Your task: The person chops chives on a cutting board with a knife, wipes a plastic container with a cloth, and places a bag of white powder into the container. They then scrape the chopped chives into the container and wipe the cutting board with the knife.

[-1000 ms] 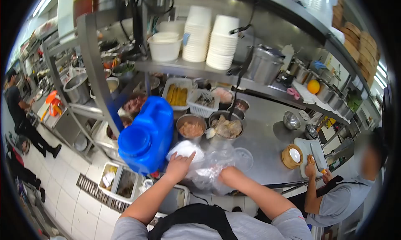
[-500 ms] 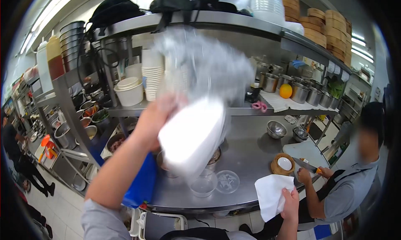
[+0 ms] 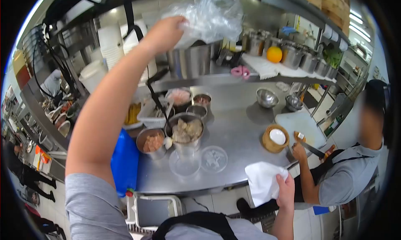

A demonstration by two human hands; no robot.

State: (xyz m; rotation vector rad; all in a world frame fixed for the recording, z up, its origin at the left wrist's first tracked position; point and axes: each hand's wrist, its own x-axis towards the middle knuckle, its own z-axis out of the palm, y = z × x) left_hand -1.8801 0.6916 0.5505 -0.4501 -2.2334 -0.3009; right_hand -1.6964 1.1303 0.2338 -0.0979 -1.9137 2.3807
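My left hand (image 3: 167, 33) is raised to the shelf, its fingers closed on the edge of a crumpled clear plastic bag (image 3: 217, 20). The bag is above a large steel pot (image 3: 190, 62). Low at the right, my right hand (image 3: 285, 190) pinches a white paper sheet (image 3: 263, 181) in front of the counter edge. On the counter between my arms are a clear plastic tub (image 3: 185, 162) and a clear round lid (image 3: 214, 159) side by side. Behind the tub stands a steel pot of pale meat chunks (image 3: 187, 131), next to a pot of pink meat (image 3: 153, 142).
At the right a co-worker (image 3: 351, 177) holds a knife (image 3: 313, 150) beside a white cutting board (image 3: 300, 127). A bamboo steamer with a white dish (image 3: 271, 144) and steel bowls (image 3: 267, 98) are on the counter. A blue bag (image 3: 124, 162) hangs left; a grey bin (image 3: 156, 210) is below.
My left hand has moved up to the shelf with the plastic bag; the white bundle below it no longer blocks the pots. My right hand still holds the paper sheet.
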